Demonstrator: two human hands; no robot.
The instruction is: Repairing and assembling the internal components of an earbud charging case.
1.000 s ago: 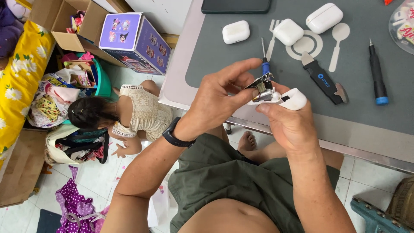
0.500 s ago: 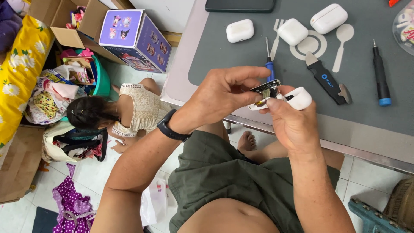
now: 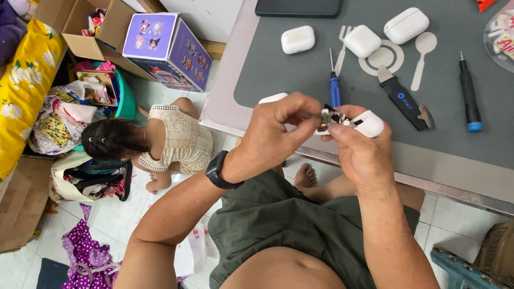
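Observation:
My right hand (image 3: 360,154) grips a small white earbud case shell (image 3: 368,123) above the table's front edge. Out of its open end sticks a little dark and gold inner part (image 3: 329,116), pinched by the fingertips of my left hand (image 3: 279,134), which wears a black wrist band. Another white case piece (image 3: 272,98) peeks out behind my left hand's knuckles. A blue-handled screwdriver (image 3: 334,85) lies on the grey mat (image 3: 300,75) just beyond my fingers.
On the mat lie three white earbud cases (image 3: 297,39), (image 3: 362,40), (image 3: 406,25), a black pry tool (image 3: 402,98), a second black screwdriver (image 3: 468,98) and a dark tablet (image 3: 297,7). A child (image 3: 155,140) sits on the floor at left among boxes (image 3: 170,48) and clothes.
Both hands stayed together at the case. My left fingers shifted slightly on the inner part; the view drifted a little.

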